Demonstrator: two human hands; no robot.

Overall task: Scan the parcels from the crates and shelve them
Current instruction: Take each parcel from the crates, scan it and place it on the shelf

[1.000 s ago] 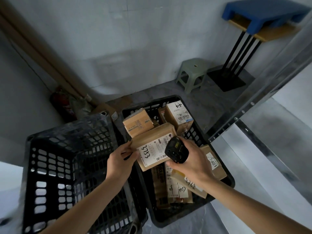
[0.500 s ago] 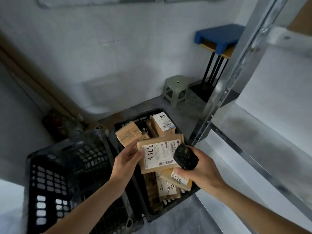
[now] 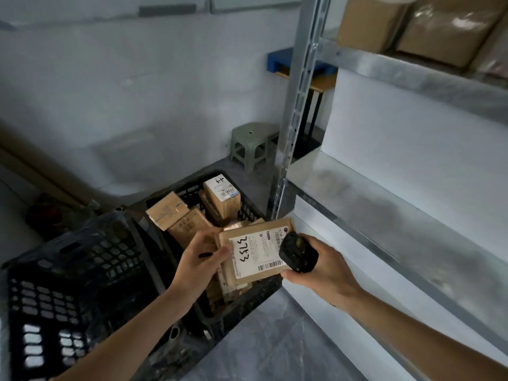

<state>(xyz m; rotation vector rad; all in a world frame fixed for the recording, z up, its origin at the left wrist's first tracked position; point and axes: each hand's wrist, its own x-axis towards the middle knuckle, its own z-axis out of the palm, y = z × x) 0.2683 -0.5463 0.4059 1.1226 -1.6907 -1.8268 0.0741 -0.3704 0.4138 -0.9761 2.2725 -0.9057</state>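
Flat brown cardboard parcel [image 3: 254, 250], white-labelled

A flat brown parcel [image 3: 255, 253] with a white label, black handwritten marks and a barcode is held tilted above the near end of the right crate [image 3: 247, 213]. That black slatted crate holds more brown parcels [image 3: 178, 215], one box [image 3: 222, 195] standing upright at its far end. A second black crate [image 3: 77, 273] sits just left of it. The metal shelf [image 3: 384, 204] stands right of the crate.
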